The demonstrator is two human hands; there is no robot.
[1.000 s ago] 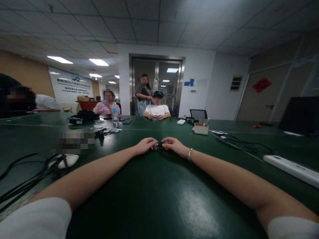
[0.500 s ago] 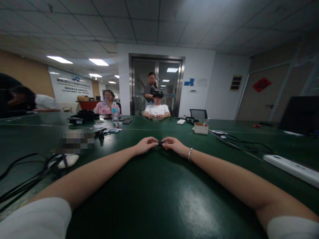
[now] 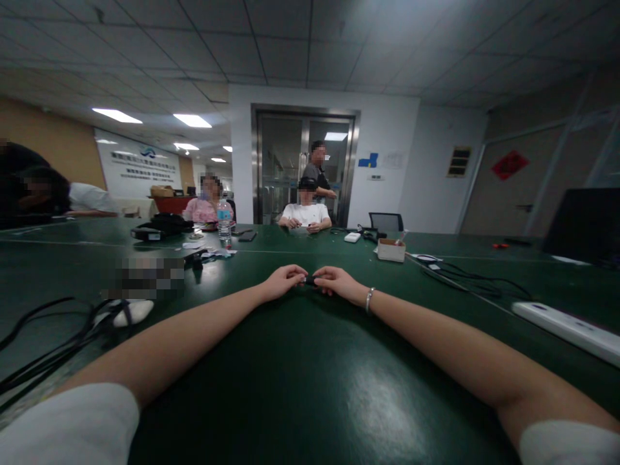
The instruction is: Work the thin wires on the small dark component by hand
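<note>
Head view: left hand (image 3: 283, 281) and right hand (image 3: 339, 283) meet fingertip to fingertip over the green table (image 3: 310, 387), well in from its near edge. Both sets of fingers pinch a small dark object (image 3: 310, 280) between them, its long axis lying left to right, equally near both hands.

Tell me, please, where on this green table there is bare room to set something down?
The widest bare patch of the table lies between the forearms, behind the left hand and right hand pinching a small black object. Crowded: black cables at left, power strip at right, water bottle and small box beyond.
</note>
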